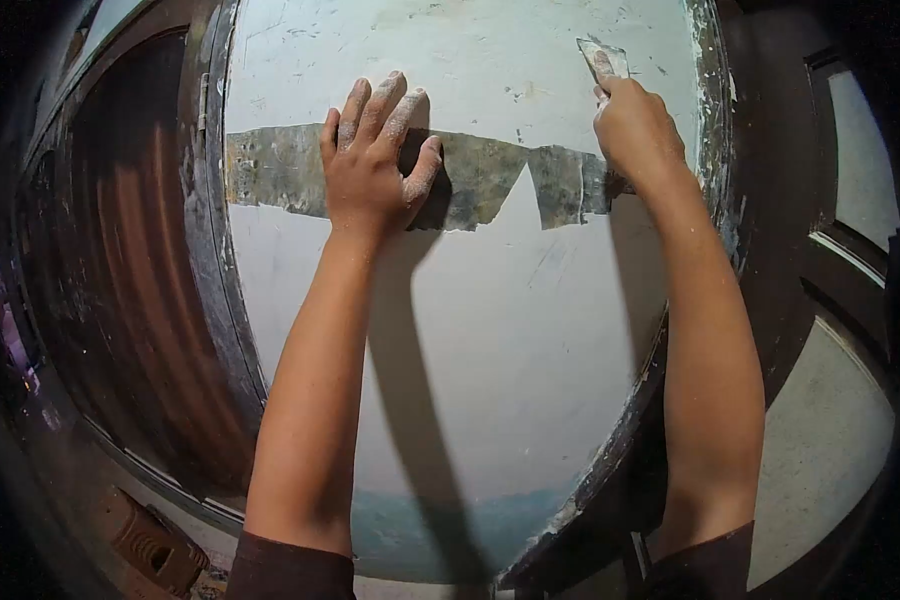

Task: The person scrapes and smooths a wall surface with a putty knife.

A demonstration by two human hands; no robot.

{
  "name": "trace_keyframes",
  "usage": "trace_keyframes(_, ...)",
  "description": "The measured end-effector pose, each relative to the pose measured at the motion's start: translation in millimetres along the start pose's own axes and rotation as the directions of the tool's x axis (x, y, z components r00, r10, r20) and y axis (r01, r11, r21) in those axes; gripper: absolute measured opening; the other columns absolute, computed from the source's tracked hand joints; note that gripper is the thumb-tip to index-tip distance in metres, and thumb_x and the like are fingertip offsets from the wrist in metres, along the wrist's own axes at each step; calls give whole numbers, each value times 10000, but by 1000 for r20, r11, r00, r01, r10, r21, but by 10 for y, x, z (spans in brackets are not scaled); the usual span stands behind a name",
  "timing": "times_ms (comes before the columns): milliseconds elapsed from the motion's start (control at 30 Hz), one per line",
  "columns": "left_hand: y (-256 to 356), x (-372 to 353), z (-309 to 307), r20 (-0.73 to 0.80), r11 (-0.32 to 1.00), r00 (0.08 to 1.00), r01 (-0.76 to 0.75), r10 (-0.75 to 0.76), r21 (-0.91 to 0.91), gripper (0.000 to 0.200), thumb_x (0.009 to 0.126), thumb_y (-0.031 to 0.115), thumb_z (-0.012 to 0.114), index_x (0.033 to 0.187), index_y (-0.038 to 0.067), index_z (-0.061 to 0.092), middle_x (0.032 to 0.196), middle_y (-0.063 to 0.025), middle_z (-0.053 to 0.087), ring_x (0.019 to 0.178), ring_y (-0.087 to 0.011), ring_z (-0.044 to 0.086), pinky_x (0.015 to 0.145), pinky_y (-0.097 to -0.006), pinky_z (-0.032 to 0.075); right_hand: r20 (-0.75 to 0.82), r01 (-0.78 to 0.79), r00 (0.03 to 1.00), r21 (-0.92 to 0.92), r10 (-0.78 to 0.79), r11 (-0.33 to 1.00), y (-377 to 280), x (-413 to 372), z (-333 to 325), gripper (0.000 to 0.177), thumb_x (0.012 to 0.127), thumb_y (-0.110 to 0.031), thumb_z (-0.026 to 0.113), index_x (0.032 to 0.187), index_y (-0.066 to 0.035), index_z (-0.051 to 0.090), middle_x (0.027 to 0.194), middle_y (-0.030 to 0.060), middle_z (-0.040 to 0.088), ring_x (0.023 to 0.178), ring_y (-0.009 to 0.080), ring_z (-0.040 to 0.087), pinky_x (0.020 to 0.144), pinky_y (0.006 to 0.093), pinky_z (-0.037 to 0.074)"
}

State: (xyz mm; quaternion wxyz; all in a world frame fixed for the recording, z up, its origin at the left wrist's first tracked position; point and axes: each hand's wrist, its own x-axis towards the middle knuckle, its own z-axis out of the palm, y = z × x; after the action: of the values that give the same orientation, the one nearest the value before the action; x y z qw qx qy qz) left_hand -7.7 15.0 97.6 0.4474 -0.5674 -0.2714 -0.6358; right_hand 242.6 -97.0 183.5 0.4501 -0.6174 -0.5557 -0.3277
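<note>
My left hand (375,165), its fingers spread and dusted with white powder, is up at the wall over a dark bare band. In my right hand (638,130) is a putty knife (602,58), gripped with a finger along its blade, near the upper right of the wall. The wall (510,330) is pale and chipped above, white below. Across it runs the dark band (480,180) with ragged edges, where the pale coating is gone. A pointed white piece of coating (518,205) juts up into this band. My right hand hides the knife's handle.
To the left stands a dark wooden frame (215,200) beside a brown curtain-like surface (135,260). A dark panelled door (820,270) is on the right. A brown plastic object (150,540) lies low at the left.
</note>
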Motion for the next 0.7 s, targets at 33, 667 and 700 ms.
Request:
trace_keyframes(33, 11, -8, 0, 1, 1000, 1000, 2, -2, -4, 483, 918, 429, 655, 1374, 268, 655, 1566, 24, 504, 1505, -273, 375, 1252, -507, 195, -6, -12, 1000, 13, 12, 1000, 4, -25, 3, 384, 1016, -186, 447, 1313, -90, 671, 1237, 236, 706, 1159, 446, 669, 998, 558, 517)
trace_keyframes(667, 38, -3, -55, 42, 1000, 999, 20, -20, -5, 495, 926, 413, 658, 1395, 252, 645, 1570, 16, 500, 1510, -275, 363, 1248, -509, 184, 19, -95, 995, 18, 94, 995, -108, -7, -45, 443, 962, -147, 484, 1370, -126, 656, 1254, 258, 692, 1184, 438, 656, 1017, 520, 510)
trace_keyframes(700, 37, -11, -54, 38, 1000, 999, 20, -20, -13, 494, 925, 409, 659, 1392, 250, 646, 1570, 15, 500, 1511, -276, 361, 1247, -511, 183, 30, -94, 995, 26, 93, 995, -100, 42, -44, 440, 963, -149, 486, 1369, -120, 656, 1254, 260, 691, 1182, 439, 655, 1019, 516, 509)
